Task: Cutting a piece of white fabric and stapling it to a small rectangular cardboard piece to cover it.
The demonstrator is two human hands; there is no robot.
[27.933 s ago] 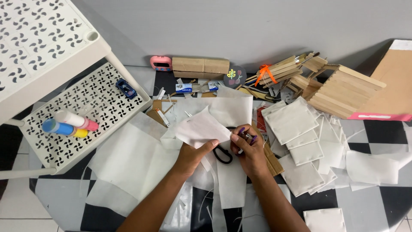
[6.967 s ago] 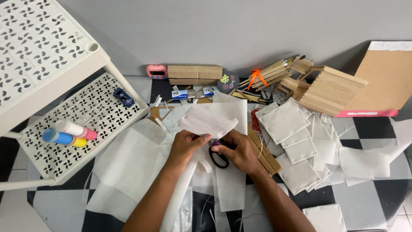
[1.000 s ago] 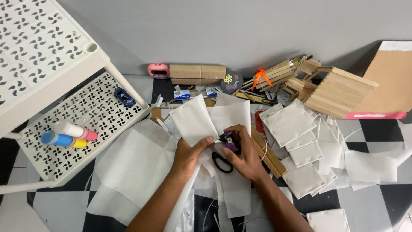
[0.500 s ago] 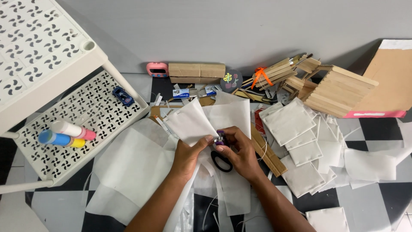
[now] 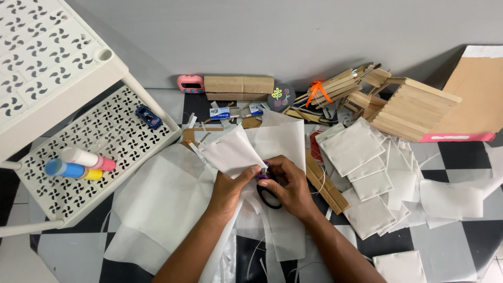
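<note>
Both hands are together at the centre of the floor work area, over a layer of white fabric offcuts. The left hand (image 5: 229, 189) pinches the lower corner of a white, roughly square piece of thin non-woven fabric (image 5: 230, 153), which stands up and away from the hand toward the upper left, its free edges lifted off the floor. The right hand (image 5: 291, 187) is closed around a pair of scissors with a black loop handle and purple grip (image 5: 267, 189); the blade tips are hidden between the two thumbs, so whether they are open cannot be told. The scissors meet the fabric at its pinched corner, just right of the left thumb, so the fabric lies up and left of the cutting point and the left hand is the nearer to it. To the right, a pile of finished white square fabric pads (image 5: 367, 173) lies well apart from the hands. Behind it sit stacked pale wooden craft sticks (image 5: 414, 107). On the left, a white perforated plastic shelf (image 5: 126, 147) carries coloured glue tubes (image 5: 78, 163) and a small blue toy car (image 5: 148, 116).
</note>
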